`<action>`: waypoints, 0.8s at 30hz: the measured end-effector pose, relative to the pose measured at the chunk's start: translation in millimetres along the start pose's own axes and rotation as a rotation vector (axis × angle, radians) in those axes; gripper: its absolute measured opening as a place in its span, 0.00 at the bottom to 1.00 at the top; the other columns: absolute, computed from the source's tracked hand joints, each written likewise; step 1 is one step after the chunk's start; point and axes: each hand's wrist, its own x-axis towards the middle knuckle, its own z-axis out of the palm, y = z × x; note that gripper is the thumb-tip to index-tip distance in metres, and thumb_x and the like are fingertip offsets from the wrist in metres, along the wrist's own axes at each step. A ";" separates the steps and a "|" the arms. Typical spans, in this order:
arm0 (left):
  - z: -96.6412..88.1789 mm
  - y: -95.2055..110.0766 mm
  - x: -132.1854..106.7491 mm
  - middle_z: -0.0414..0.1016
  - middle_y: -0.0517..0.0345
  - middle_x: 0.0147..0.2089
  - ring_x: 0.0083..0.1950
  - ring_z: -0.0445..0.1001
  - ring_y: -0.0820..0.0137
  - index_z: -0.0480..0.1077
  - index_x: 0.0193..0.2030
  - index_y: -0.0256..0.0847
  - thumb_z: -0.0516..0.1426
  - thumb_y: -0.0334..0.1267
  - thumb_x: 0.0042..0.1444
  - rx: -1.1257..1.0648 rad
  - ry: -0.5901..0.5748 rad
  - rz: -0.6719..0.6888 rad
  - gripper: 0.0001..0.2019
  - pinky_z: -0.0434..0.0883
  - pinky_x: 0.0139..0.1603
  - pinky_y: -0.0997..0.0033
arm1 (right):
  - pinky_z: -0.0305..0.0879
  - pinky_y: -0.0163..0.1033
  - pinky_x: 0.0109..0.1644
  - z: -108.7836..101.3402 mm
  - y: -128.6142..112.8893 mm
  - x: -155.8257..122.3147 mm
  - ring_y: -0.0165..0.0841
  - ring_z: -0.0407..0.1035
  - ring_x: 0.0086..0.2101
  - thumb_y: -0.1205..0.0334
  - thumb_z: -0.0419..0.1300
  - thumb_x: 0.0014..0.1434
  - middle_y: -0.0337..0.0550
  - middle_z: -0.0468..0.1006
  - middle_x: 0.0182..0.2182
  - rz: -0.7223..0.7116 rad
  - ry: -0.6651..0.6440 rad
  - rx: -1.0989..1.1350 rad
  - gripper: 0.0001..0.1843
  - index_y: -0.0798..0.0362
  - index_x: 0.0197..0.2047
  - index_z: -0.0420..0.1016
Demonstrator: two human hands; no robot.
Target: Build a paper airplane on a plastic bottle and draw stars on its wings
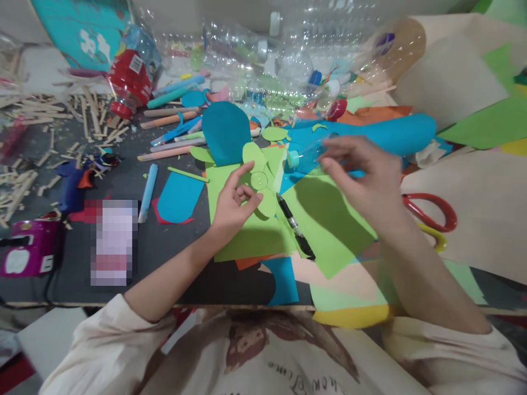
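My left hand [234, 206] is open over light green paper [230, 247], index finger and thumb spread around a small clear disc [259, 180]. The disc sits at the middle of green paper petals [269, 203]; whether my fingertips touch them I cannot tell. My right hand [364, 170], slightly blurred, hovers to the right above the green sheets, thumb and index finger apart, with nothing seen between them. Just beyond its fingertips lies a small clear bottle [315, 151] with a teal cap [293, 159], partly hidden. A black pen [290, 216] rests on the paper between my hands.
Red-handled scissors [450, 211] lie at right. Clear plastic bottles [296, 60] crowd the back. Left are markers [173, 129], wooden sticks [94, 109], a blue glue gun [69, 184], a purple box [31, 249] and a pixelated phone-like rectangle [115, 241]. A blue paper roll [395, 134] lies behind my right hand.
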 end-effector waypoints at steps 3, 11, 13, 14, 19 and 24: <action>0.4 -0.9 0.6 0.68 0.66 0.25 0.32 0.73 0.70 0.61 0.64 0.43 0.62 0.43 0.54 0.030 0.002 0.012 0.31 0.72 0.37 0.69 | 0.56 0.61 0.66 -20.3 11.2 19.7 0.50 0.60 0.63 0.56 0.63 0.60 0.52 0.71 0.62 -0.080 -0.121 -0.460 0.28 0.48 0.63 0.67; -1.0 -3.5 0.8 0.66 0.66 0.25 0.31 0.71 0.73 0.59 0.65 0.40 0.60 0.42 0.57 0.091 -0.015 0.067 0.31 0.71 0.38 0.72 | 0.61 0.58 0.58 -27.2 12.8 36.7 0.53 0.68 0.53 0.59 0.64 0.57 0.58 0.77 0.50 -0.009 -0.298 -0.786 0.28 0.56 0.58 0.64; -1.8 -4.4 0.5 0.67 0.66 0.26 0.31 0.71 0.73 0.59 0.65 0.41 0.59 0.41 0.58 0.130 -0.018 0.092 0.29 0.72 0.39 0.72 | 0.66 0.53 0.50 -35.8 5.2 38.9 0.53 0.69 0.50 0.56 0.64 0.56 0.56 0.77 0.47 -0.048 -0.366 -0.778 0.25 0.52 0.56 0.66; -2.1 -4.9 0.2 0.67 0.65 0.26 0.31 0.71 0.73 0.60 0.65 0.42 0.59 0.41 0.58 0.153 -0.015 0.107 0.28 0.72 0.39 0.72 | 0.67 0.49 0.46 -41.1 1.9 39.9 0.51 0.70 0.48 0.55 0.64 0.56 0.55 0.77 0.47 -0.047 -0.397 -0.757 0.25 0.51 0.55 0.67; -2.1 -7.9 -1.8 0.75 0.59 0.37 0.31 0.72 0.76 0.62 0.65 0.44 0.57 0.39 0.59 0.247 0.017 0.177 0.26 0.73 0.40 0.74 | 0.61 0.40 0.30 -53.0 -10.9 41.9 0.40 0.71 0.31 0.41 0.64 0.49 0.43 0.78 0.40 0.116 -0.601 -0.644 0.29 0.43 0.52 0.69; -2.0 -9.8 -2.4 0.75 0.50 0.54 0.30 0.71 0.79 0.62 0.66 0.44 0.56 0.38 0.59 0.305 -0.003 0.215 0.27 0.74 0.39 0.76 | 0.59 0.39 0.31 -36.6 -28.6 43.4 0.39 0.70 0.32 0.42 0.62 0.49 0.44 0.79 0.40 0.135 -0.742 -0.664 0.28 0.44 0.53 0.71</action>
